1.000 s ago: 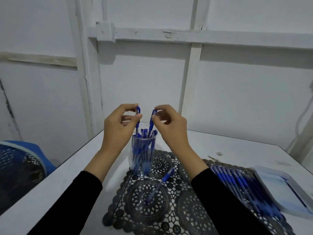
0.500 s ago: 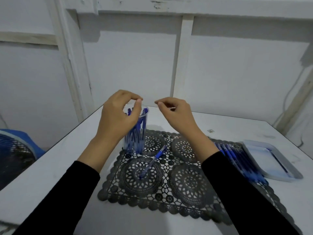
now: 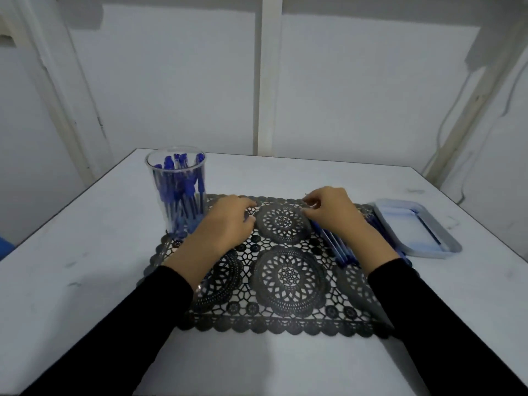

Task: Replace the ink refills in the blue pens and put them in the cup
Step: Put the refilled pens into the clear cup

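My right hand point(image 3: 334, 214) is pinched on something I can't make out, with loose blue pens point(image 3: 338, 248) just beneath it, while my slack, seemingly empty left hand point(image 3: 225, 225) lies just right of the cup point(image 3: 178, 195), which a careless nudge could topple.

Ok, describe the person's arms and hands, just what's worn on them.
Both arms are covered by long black sleeves, the left sleeve and the right sleeve each ending at the wrist. The left hand and right hand are bare: no gloves, and no rings, watch or markings visible.
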Demonstrator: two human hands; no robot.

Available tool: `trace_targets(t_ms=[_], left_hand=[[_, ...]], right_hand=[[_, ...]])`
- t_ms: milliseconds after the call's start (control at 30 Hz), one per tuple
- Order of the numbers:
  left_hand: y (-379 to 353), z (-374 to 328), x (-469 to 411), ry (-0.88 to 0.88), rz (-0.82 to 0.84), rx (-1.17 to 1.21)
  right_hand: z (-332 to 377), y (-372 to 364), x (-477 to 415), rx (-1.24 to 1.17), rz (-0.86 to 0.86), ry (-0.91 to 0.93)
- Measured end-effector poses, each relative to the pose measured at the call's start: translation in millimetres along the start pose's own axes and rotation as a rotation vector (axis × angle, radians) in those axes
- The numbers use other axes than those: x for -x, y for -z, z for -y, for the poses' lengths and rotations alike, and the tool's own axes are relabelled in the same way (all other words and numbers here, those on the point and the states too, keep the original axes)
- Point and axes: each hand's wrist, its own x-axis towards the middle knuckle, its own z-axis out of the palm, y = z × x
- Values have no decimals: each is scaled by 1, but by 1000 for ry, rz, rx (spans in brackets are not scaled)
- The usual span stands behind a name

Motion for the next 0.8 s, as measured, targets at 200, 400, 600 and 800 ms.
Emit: trace_targets(t_ms=[200,400,600,800], left_hand=[[-14,10,-9,51,70,-148],[-17,12,-14,55,80,-181],[-14,9,-8,80,103,-157],[-8,7,-3,113,101,43]], right_hand=[[-6,-11,4,209,15,13],[-7,-20,2,233,49,31],[-11,-22,4,198,-14,13],[-11,-18,7,97,27,16]])
